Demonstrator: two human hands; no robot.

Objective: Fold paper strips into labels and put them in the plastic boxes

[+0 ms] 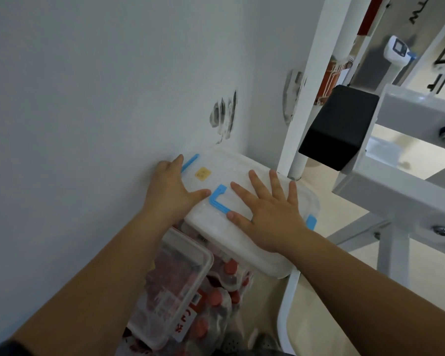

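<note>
- Head view: both hands are down on the translucent white plastic box with blue clips (242, 201), which sits tight in the corner against the pale wall (88, 98).
- The left hand (174, 191) lies at the box's wall-side edge, fingers together and stretched toward the blue side clip (190, 163), thumb pointing across the lid. It reads as a steadying hold so the box does not slide.
- The right hand (270, 214) lies flat on the lid, fingers spread wide apart, clamped on nothing, palm pressing down. My guess is that this is to seat the lid or brace the box.
- The blue carry handle (217, 200) lies folded flat on the lid between the two hands, the right thumb touching its near end.
- A small yellow square label (202, 173) shows at the lid near the left hand; I cannot tell whether it sits on top or inside.
- The box appears to rest on a heap of things, overlapping a clear plastic tub with reddish contents (175, 291) and red-capped bottles in clear wrap (224, 286) below it.
- No loose paper strip is in sight.
- White metal frame with a black pad (339, 127) stands to the right, apart from the box.
</note>
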